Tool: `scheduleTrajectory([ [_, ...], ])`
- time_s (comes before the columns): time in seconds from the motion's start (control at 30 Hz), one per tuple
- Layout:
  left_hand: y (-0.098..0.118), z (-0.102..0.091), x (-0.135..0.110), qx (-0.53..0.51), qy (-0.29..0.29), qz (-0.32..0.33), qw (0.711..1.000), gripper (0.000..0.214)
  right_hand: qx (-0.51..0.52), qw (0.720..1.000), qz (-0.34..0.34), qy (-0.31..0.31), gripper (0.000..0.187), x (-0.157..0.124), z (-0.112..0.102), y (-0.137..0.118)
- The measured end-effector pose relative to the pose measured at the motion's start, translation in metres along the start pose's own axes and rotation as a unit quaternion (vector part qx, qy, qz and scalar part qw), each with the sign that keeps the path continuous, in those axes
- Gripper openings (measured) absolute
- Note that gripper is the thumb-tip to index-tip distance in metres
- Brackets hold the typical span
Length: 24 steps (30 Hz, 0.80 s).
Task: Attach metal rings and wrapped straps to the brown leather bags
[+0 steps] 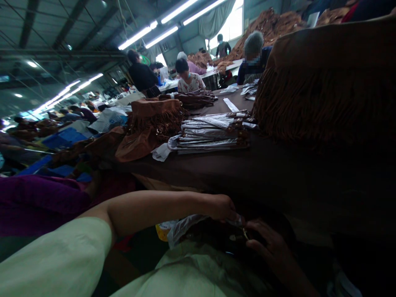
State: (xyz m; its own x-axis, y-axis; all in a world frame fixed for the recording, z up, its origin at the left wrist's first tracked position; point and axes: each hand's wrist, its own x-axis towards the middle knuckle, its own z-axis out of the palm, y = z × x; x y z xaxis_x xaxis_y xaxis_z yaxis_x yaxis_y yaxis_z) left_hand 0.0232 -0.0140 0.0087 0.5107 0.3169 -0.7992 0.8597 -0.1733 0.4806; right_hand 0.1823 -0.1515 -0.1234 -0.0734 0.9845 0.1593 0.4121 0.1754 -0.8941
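Note:
My left hand (221,207) reaches in from the left, its sleeve pale green, and pinches the edge of a clear plastic bag (185,229) in my lap. The bag wraps a dark brown leather item (210,237), probably a strap or bag, and much of it lies in shadow. My right hand (264,241) curls over the same item from the lower right. A small metal buckle or fitting (244,234) shows between my hands, though its exact shape is too dark to tell.
A long brown-covered table (278,173) runs ahead, bearing stacks of plastic-wrapped straps (210,134) and fringed tan suede bags (321,90). Purple cloth (40,202) lies at left. Several co-workers sit and stand beyond, among heaped brown goods and blue crates.

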Motion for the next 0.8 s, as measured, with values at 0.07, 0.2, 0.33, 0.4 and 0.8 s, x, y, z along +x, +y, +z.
scheduleTrajectory([
  [0.07,0.001,0.000,0.000,0.028,0.003,0.001,1.000,0.033,-0.003,1.000,0.001,0.002,0.030,-0.001,0.001,0.003],
  [0.2,0.000,0.000,0.001,0.063,0.011,0.000,0.998,0.032,-0.007,1.000,0.005,0.008,0.031,-0.001,0.001,0.003],
  [0.33,-0.002,0.000,0.005,0.040,0.010,0.013,0.999,0.033,-0.008,1.000,0.003,0.011,0.032,0.001,-0.002,-0.001],
  [0.4,-0.004,0.000,0.007,0.024,0.017,0.008,1.000,0.033,-0.006,1.000,0.003,0.011,0.031,0.002,-0.002,-0.001],
  [0.8,-0.013,0.003,0.015,-0.036,0.016,-0.018,0.999,0.034,0.010,1.000,0.012,-0.010,0.030,0.002,-0.003,-0.005],
])
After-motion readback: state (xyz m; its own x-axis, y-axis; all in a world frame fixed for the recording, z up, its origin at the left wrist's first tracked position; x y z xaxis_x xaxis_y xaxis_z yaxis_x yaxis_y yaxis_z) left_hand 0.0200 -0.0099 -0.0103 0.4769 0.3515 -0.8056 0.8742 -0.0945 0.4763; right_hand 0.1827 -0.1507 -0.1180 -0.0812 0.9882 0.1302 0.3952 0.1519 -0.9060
